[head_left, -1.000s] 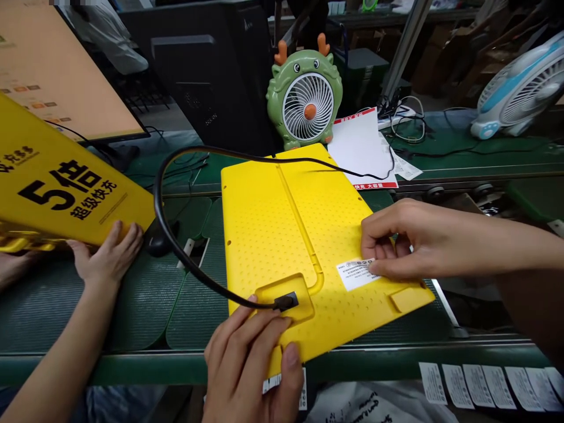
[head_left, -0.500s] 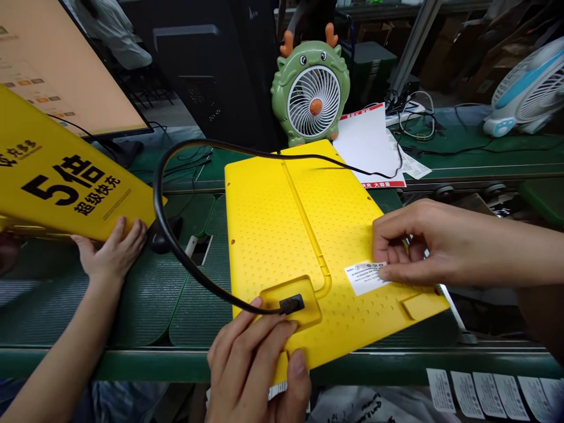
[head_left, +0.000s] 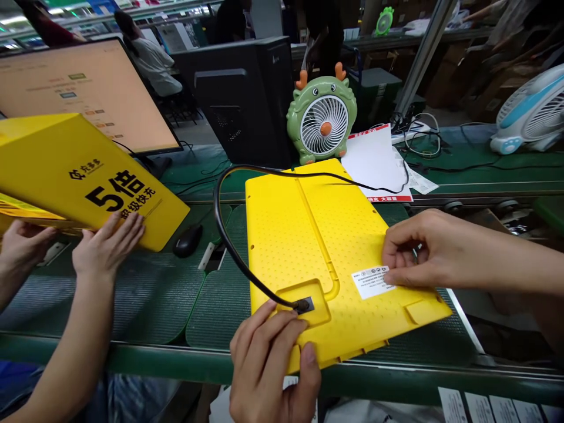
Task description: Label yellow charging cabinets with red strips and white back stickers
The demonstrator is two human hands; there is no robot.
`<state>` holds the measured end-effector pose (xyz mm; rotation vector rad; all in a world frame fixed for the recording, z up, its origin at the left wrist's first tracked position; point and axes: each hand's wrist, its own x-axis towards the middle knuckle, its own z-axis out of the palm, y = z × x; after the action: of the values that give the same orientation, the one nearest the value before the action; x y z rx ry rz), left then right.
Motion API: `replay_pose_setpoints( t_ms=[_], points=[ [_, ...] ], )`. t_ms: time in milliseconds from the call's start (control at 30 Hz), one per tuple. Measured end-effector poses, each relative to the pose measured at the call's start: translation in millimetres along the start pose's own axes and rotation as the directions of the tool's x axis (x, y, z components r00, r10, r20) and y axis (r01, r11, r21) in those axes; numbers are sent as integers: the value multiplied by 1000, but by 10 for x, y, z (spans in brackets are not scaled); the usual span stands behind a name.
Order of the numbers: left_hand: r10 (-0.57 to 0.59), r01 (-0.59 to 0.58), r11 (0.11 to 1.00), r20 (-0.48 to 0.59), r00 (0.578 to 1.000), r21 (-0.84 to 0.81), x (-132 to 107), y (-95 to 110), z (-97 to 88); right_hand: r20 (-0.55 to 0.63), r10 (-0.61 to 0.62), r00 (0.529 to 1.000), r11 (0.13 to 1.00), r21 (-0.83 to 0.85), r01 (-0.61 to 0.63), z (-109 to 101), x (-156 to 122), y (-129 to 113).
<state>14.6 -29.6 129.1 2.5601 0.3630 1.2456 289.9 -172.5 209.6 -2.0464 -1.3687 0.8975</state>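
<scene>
A yellow plastic panel with a dimpled face lies at a slant in front of me. My left hand grips its near edge, fingertips on top beside the recess and thumb at the edge. A black cable runs from a plug in that recess, loops left and crosses the panel's far end. My right hand pinches the right end of a white printed label, which lies against the panel's right side. Whether the label is fully stuck down I cannot tell.
At left, a co-worker's hands hold a tilted yellow box. Near it lies a black mouse. Behind stand a monitor, a computer case, a green fan and papers. Labels hang at the front edge.
The view has tipped upward and shifted left. The co-worker's yellow box has turned, and a second hand of theirs shows more plainly. My hands keep their places on the panel and label.
</scene>
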Motion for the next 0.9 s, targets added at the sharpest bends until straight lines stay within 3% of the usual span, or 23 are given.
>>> replay_pose_setpoints(
  t_ms=[200,300,633,767,900],
  points=[
    [-14,15,1000,9,1000,-11,-25,4,-1,-18,-90,996,991,-100,88,-23,6,30],
    [-2,2,1000,0,1000,-14,-28,2,1,-104,-132,986,981,-153,115,-68,4,63],
    [-23,23,1000,-23,999,-21,-38,20,22,-206,-219,954,969,-158,189,-29,-15,101],
    [-8,7,1000,-19,1000,-20,-23,19,22,-172,-269,948,945,-239,225,-5,-57,82],
    [-7,7,1000,-5,1000,-21,-21,15,22,-165,-224,960,954,-238,182,62,-108,78]
  ],
)
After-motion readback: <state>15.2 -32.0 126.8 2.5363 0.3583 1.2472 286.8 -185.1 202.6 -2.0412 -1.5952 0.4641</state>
